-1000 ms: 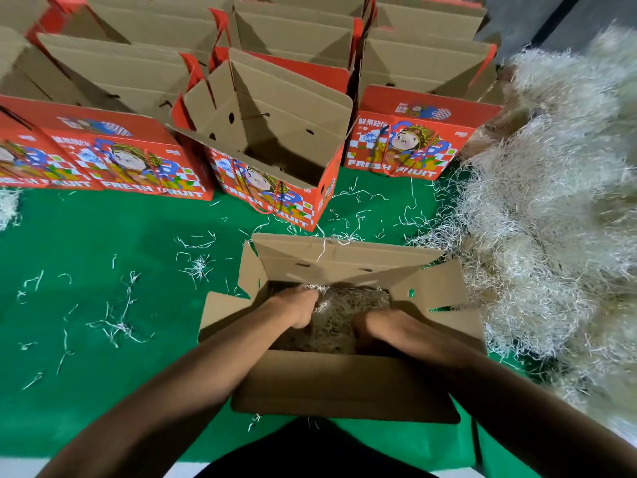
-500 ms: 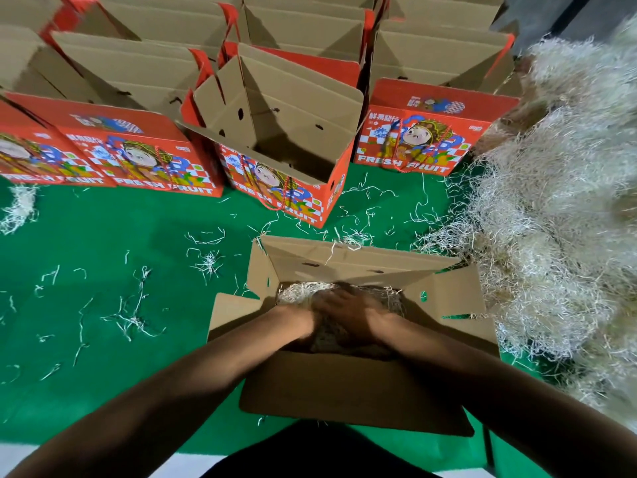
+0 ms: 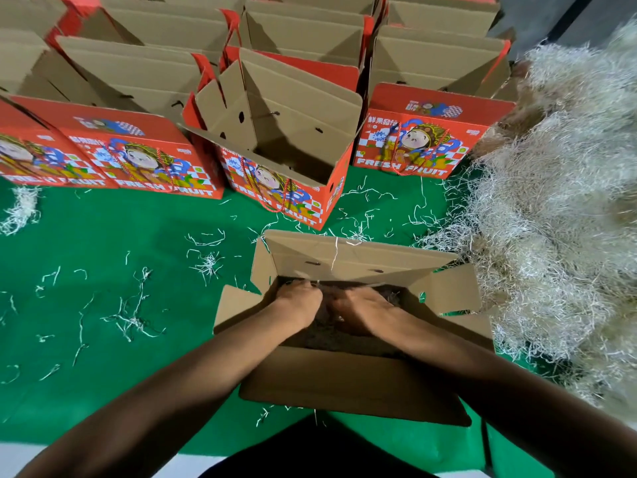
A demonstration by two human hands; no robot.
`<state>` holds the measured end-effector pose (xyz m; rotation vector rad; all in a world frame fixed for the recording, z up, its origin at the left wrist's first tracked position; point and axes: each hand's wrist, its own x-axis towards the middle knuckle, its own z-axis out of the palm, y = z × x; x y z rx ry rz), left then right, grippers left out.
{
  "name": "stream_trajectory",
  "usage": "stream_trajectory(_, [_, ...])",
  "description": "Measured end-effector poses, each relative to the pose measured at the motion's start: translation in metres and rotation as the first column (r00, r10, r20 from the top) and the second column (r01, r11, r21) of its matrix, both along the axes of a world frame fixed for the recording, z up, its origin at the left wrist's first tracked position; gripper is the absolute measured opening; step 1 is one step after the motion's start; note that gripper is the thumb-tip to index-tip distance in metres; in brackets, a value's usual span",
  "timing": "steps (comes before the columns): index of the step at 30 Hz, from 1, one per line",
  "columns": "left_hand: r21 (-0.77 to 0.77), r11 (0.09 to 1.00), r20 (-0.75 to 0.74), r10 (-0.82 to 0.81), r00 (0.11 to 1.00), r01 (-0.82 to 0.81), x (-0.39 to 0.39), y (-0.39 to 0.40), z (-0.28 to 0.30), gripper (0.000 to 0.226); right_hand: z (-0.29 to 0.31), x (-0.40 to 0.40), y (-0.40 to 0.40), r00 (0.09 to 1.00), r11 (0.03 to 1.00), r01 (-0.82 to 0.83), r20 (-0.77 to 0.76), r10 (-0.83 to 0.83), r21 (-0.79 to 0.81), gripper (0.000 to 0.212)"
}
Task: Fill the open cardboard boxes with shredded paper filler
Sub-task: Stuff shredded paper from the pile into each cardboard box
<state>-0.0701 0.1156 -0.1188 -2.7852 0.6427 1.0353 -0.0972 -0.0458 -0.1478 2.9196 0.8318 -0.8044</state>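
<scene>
The open brown box [image 3: 348,384] sits on the green table cover [image 3: 103,305], close to the person, with its four flaps spread out. Inside it lies shredded paper [image 3: 324,334], dark in the shade of the box. Both hands are down in the box, side by side and almost touching. The left hand [image 3: 301,300] and the right hand [image 3: 362,310] rest on top of the paper with the backs of the hands up. The fingers point down into the paper and are partly hidden, so I cannot tell if they grab any of it or just press on it.

One thin white strip [image 3: 334,253] hangs over the far flap of the box.

To the right is a big fluffy pile of pale paper strips [image 3: 551,219]. It touches the right side of the box. Small bits of paper [image 3: 134,312] are scattered on the green cover to the left and behind the box.

Just past the box stands a red fruit box [image 3: 286,160] with its top open and nothing seen inside. More red boxes with a cartoon picture [image 3: 138,157] stand in rows behind it and to both sides.
</scene>
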Motion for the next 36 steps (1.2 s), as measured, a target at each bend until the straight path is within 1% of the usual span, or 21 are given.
stream_trajectory(1, [0.027,1.0,-0.043,0.018,0.999,-0.017,0.002,0.002,-0.004,0.044,0.001,-0.002,0.001,0.996,0.998,0.005,-0.089,-0.011,-0.063,0.026])
stream_trajectory(3, [0.101,0.993,-0.099,0.072,0.992,-0.062,0.002,0.003,-0.011,0.059,0.002,-0.007,0.004,0.976,0.976,-0.073,-0.218,0.027,-0.204,0.04])
stream_trajectory(4, [0.149,0.987,-0.102,0.083,0.991,-0.067,0.001,0.002,-0.014,0.067,0.004,-0.011,0.005,0.969,0.965,-0.078,-0.247,0.015,-0.25,0.047])
stream_trajectory(6, [0.256,0.967,-0.096,0.049,0.994,-0.023,-0.002,0.0,-0.016,0.078,0.008,-0.013,0.007,0.969,0.942,-0.074,-0.249,-0.01,-0.328,0.058])
stream_trajectory(8, [0.37,0.926,-0.085,-0.048,0.995,0.076,-0.004,0.0,-0.018,0.085,0.012,-0.012,0.007,0.971,0.929,-0.077,-0.238,-0.012,-0.361,0.074])
stream_trajectory(10, [0.422,0.898,-0.084,-0.1,0.991,0.126,-0.004,-0.001,-0.014,0.08,0.021,-0.013,0.005,0.975,0.914,-0.113,-0.219,0.027,-0.389,0.085])
stream_trajectory(12, [0.36,0.928,-0.036,-0.091,0.995,0.098,-0.001,-0.003,-0.008,0.062,0.019,-0.013,-0.001,0.97,0.893,-0.189,-0.218,0.106,-0.407,0.075])
stream_trajectory(13, [0.305,0.948,0.017,-0.096,0.995,0.086,0.001,-0.004,-0.004,0.051,0.017,-0.011,-0.003,0.975,0.904,-0.193,-0.174,0.134,-0.382,0.059])
stream_trajectory(15, [0.213,0.971,0.134,-0.138,0.981,0.108,0.003,-0.008,0.007,0.036,0.014,-0.016,-0.003,0.994,0.981,0.058,-0.084,-0.074,-0.186,0.028])
stream_trajectory(16, [0.176,0.976,0.151,-0.159,0.976,0.132,0.002,-0.01,0.009,0.033,0.014,-0.015,0.0,0.987,0.986,0.142,-0.057,-0.147,-0.087,0.027])
stream_trajectory(18, [0.128,0.975,0.081,-0.195,0.977,0.184,-0.006,-0.011,0.004,0.031,0.019,-0.019,0.008,0.998,0.994,-0.067,0.005,0.068,-0.09,0.028])
stream_trajectory(20, [0.154,0.97,-0.044,-0.186,0.982,0.19,-0.013,-0.009,-0.003,0.036,0.02,-0.013,0.018,0.986,0.985,-0.148,-0.09,0.14,-0.093,0.041])
stream_trajectory(23, [0.246,0.94,-0.144,-0.205,0.968,0.235,-0.009,-0.003,-0.012,0.048,0.026,-0.016,0.018,0.984,0.997,0.037,-0.172,-0.048,-0.067,0.054])
stream_trajectory(26, [0.267,0.924,-0.18,-0.232,0.956,0.274,-0.004,-0.001,-0.012,0.051,0.024,-0.014,0.011,0.979,0.994,0.018,-0.2,-0.04,-0.109,0.046])
stream_trajectory(28, [0.245,0.934,-0.17,-0.221,0.96,0.259,-0.004,-0.001,-0.01,0.052,0.024,-0.012,0.006,0.966,0.994,0.042,-0.249,-0.067,-0.103,0.04])
stream_trajectory(30, [0.155,0.963,-0.135,-0.202,0.97,0.222,-0.006,-0.003,-0.01,0.068,0.024,-0.017,0.001,0.936,0.991,0.076,-0.336,-0.109,-0.11,0.037])
stream_trajectory(32, [0.051,0.978,-0.083,-0.196,0.977,0.2,-0.007,-0.006,-0.009,0.083,0.019,-0.023,-0.01,0.944,0.988,0.156,-0.298,-0.144,0.018,0.027])
stream_trajectory(33, [0.024,0.976,-0.052,-0.214,0.975,0.216,-0.008,-0.007,-0.008,0.078,0.02,-0.027,-0.016,0.95,0.965,0.245,-0.225,-0.219,0.096,0.023])
stream_trajectory(34, [0.017,0.971,-0.036,-0.238,0.971,0.239,-0.008,-0.008,-0.007,0.068,0.021,-0.025,-0.022,0.958,0.955,0.278,-0.106,-0.268,0.102,0.022])
stream_trajectory(35, [0.021,0.966,-0.039,-0.256,0.966,0.257,-0.009,-0.008,-0.007,0.058,0.021,-0.023,-0.025,0.941,0.933,0.339,-0.044,-0.336,0.118,0.025])
stream_trajectory(36, [0.027,0.965,-0.06,-0.26,0.964,0.262,-0.01,-0.008,-0.008,0.051,0.022,-0.022,-0.027,0.911,0.906,0.413,-0.045,-0.41,0.091,0.028])
